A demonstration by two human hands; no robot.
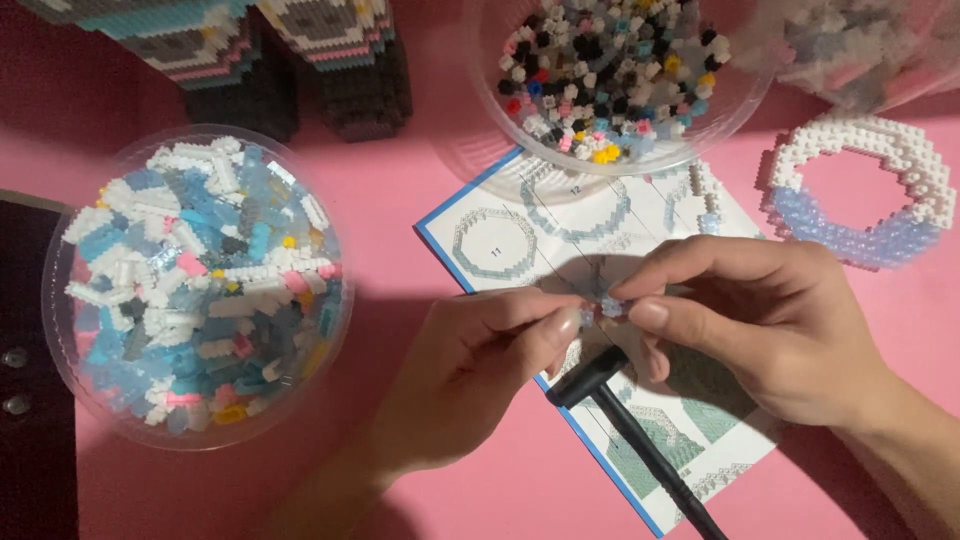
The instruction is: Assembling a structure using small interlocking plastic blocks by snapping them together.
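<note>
My left hand (470, 365) and my right hand (760, 315) meet at the fingertips over an instruction sheet (500, 240). Between thumbs and forefingers they pinch a tiny pale blue and clear brick piece (603, 305). Both hands touch it; most of it is hidden by the fingers. A small black hammer (640, 440) lies on the sheet just below the hands, its head under my right thumb.
A clear round tub (195, 285) of white, blue and pink small bricks stands at the left. A second clear bowl (610, 75) of mixed dark and coloured bricks sits at the top. A white and blue brick ring (860, 190) lies at the right. Built block figures (270, 55) stand top left.
</note>
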